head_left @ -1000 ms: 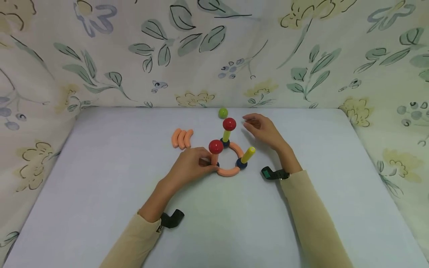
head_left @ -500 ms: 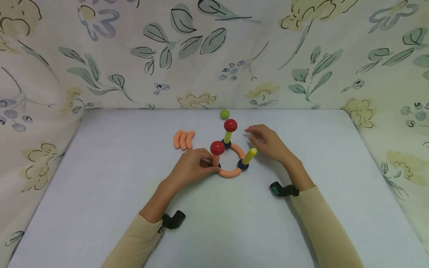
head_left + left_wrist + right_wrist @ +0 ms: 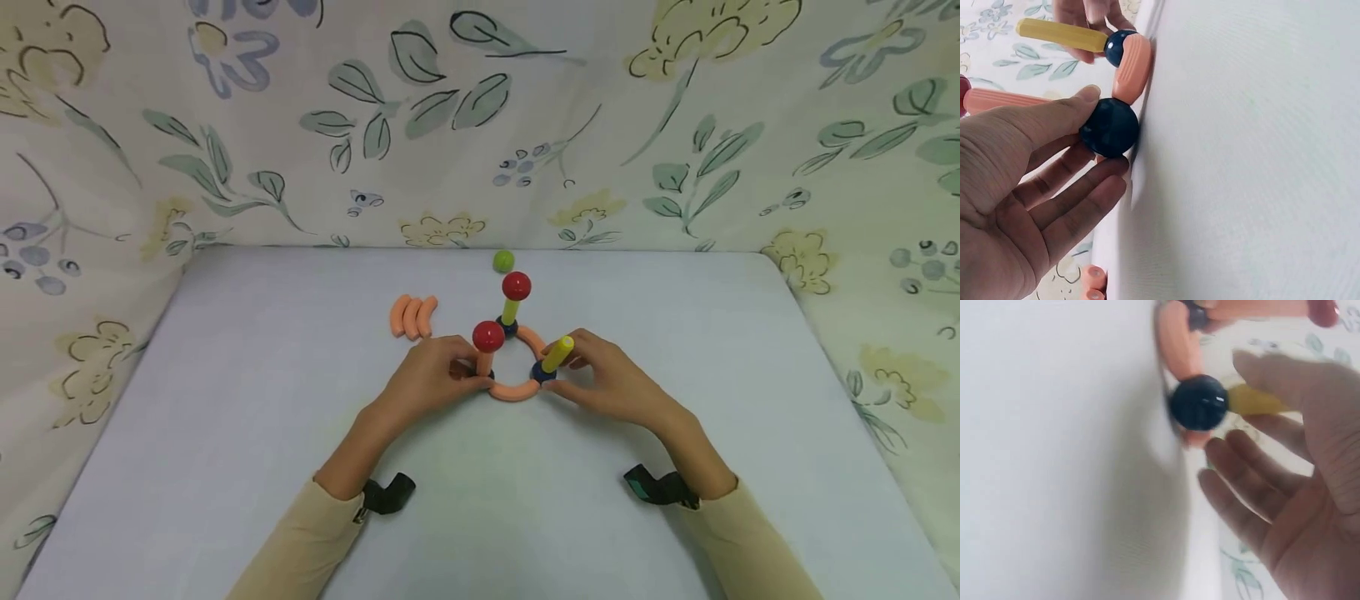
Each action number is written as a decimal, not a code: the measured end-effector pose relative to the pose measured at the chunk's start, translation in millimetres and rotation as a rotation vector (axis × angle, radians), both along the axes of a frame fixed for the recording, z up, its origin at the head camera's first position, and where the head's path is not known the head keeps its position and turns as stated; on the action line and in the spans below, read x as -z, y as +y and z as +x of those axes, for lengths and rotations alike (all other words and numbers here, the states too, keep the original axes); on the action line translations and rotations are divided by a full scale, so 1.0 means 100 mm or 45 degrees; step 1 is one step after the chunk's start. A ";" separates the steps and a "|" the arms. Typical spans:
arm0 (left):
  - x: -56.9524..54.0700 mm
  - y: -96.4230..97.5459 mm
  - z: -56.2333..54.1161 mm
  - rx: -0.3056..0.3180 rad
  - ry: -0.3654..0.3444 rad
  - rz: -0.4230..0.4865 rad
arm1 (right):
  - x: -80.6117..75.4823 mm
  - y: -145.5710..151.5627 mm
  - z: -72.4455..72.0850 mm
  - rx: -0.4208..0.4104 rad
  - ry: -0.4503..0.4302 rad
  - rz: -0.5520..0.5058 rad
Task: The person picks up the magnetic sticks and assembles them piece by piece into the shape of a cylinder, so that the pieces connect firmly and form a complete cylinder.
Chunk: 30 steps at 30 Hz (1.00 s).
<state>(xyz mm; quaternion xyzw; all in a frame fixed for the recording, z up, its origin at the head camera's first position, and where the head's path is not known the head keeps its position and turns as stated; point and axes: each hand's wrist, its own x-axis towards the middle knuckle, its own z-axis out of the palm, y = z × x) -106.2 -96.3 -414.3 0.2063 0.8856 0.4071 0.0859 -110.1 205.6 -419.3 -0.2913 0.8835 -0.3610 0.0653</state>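
A ring-shaped construction of curved orange rods (image 3: 514, 392) and dark blue balls stands on the table. My left hand (image 3: 427, 372) pinches the left blue ball (image 3: 1110, 128) between thumb and fingers. From that ball rises an orange rod topped by a red ball (image 3: 488, 337). My right hand (image 3: 613, 382) is around the right blue ball (image 3: 1199, 403) with fingers spread and loosely bent. In the right wrist view its fingertips appear apart from that ball. A yellow rod (image 3: 558, 354) leans up from it, bare at the top. At the back, a yellow-green rod (image 3: 510, 312) carries another red ball (image 3: 517, 286).
Three loose curved orange rods (image 3: 412, 317) lie side by side to the left of the construction. A green ball (image 3: 504, 261) rests near the back edge of the white table (image 3: 262, 400). A floral cloth (image 3: 450, 167) hangs behind.
My right hand has come down and toward me, from beyond the construction to its right blue ball. My left hand keeps its hold on the left ball.
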 end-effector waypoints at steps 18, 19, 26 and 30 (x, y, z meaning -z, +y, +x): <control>-0.21 -0.74 -0.26 -0.499 0.000 -0.251 | 0.13 -0.11 0.00 0.049 0.026 -0.140; -0.20 -0.75 -0.29 -0.516 -0.020 -0.292 | 0.13 -0.12 0.00 0.055 0.028 -0.137; -0.08 -0.66 -0.44 -0.541 -0.113 -0.402 | 0.17 -0.12 0.00 0.065 0.016 -0.125; -0.04 -0.64 -0.42 -0.607 -0.050 -0.339 | 0.18 -0.13 -0.01 0.072 0.008 -0.140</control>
